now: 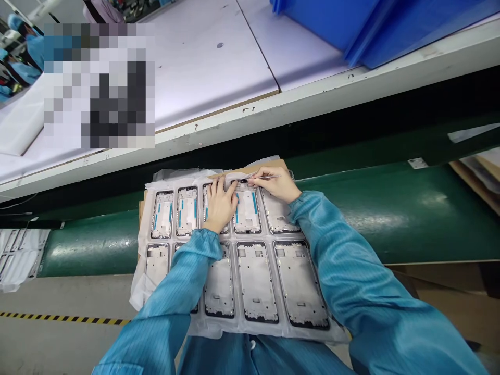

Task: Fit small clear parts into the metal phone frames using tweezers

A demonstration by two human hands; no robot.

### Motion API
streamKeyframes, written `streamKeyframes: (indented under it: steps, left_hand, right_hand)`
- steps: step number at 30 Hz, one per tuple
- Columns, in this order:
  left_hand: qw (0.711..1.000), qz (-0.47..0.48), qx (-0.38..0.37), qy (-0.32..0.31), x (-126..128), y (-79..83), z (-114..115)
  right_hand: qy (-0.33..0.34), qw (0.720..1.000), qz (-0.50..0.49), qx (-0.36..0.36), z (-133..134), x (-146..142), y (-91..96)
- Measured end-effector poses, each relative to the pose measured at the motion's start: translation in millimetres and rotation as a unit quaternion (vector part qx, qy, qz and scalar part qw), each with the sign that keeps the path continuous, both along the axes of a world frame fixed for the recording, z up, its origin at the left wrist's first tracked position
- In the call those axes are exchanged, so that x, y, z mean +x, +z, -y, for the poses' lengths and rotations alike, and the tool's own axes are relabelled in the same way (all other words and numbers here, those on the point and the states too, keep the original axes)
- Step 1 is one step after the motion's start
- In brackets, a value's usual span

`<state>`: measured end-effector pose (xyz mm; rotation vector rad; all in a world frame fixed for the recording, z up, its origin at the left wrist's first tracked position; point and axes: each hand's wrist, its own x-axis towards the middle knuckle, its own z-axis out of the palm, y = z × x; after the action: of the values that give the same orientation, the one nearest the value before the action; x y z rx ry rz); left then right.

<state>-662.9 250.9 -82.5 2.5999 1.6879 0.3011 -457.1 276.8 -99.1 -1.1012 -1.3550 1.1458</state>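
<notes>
Green padding runs behind a plastic tray (pixel 339 336) of phone frames, where at 12 o'clock the left hand (pixel 221 204) lies open on a film strip (pixel 234 179) and the right hand (pixel 271 184) pinches tweezers (pixel 269 177), whose tips could scratch the nearest frame (pixel 247 211) if they slip.

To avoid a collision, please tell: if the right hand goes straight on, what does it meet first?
Probably the white film under the fingers of the left hand, just left of the tweezers in the right hand. Depth is unclear; it may touch already.
</notes>
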Motion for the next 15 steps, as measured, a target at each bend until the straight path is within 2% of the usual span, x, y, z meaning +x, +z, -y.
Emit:
streamKeyframes:
  steps: [9, 15]
  left_hand:
    - [0.998, -0.055, -0.001, -0.005, 3.2, 3.4, 0.7]
    - [0.999, -0.037, 0.005, -0.01, 0.3, 1.6, -0.1]
  right_hand:
    - [-0.011, 1.0, -0.001, 0.004, 2.1, 2.1, -4.6]
    - [0.006, 1.0, 0.017, 0.01, 1.8, 3.4, -2.0]
